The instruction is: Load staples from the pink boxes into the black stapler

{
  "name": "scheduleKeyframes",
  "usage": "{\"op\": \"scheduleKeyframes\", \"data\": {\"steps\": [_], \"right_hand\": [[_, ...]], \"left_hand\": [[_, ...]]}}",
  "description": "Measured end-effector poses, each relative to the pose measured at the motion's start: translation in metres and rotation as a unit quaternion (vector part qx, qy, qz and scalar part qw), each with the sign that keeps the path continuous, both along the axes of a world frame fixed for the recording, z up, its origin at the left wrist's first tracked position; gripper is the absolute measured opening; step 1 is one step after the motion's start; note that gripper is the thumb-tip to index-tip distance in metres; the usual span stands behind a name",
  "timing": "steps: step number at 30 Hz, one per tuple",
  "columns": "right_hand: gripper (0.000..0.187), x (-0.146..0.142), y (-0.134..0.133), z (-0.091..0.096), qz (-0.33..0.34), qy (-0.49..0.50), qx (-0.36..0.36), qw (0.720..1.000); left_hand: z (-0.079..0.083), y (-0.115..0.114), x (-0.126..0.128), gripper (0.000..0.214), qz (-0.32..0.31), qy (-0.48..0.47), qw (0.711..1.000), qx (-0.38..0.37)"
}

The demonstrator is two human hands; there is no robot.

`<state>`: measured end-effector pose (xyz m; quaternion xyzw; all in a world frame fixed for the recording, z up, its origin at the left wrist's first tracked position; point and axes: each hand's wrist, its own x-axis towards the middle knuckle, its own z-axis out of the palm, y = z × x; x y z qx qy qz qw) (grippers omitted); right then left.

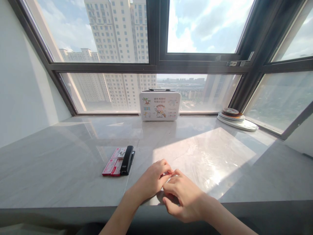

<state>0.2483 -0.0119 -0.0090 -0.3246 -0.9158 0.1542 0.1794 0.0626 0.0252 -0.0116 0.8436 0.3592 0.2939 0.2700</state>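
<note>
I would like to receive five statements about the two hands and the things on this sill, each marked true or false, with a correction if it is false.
1. The black stapler lies next to the red-and-white boxes. True.
2. The left hand and the right hand are close together. True.
3. The right hand is around the stapler. False: the stapler lies on the sill, and neither hand touches it.
4. The white case stands upright, with its printed side toward the camera. True.
5. The case stands to the right of the stack of round pieces. False: it stands to the left of them.
</note>
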Motion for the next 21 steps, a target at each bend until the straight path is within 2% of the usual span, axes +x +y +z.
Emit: {"op": "scheduleKeyframes", "data": {"steps": [4,10,15,21], "right_hand": [[0.020,0.001,0.000,-0.001,-0.003,-0.006,0.001,1.000],[0.017,-0.003,-0.002,0.000,-0.011,-0.008,0.018,1.000],[0.015,-0.008,-0.003,0.004,-0.022,-0.038,0.042,0.998],[0.022,-0.011,-0.001,0.009,-0.014,-0.079,0.055,0.995]], "left_hand": [[0.001,-0.001,-0.001,0.016,-0.003,0.010,1.000,-0.001],[-0.003,0.001,0.002,0.018,0.019,-0.022,0.999,-0.015],[-0.008,0.009,0.004,0.016,0.026,-0.034,0.999,0.000],[-0.012,0.017,0.005,0.014,0.039,-0.034,0.998,0.022]]}}
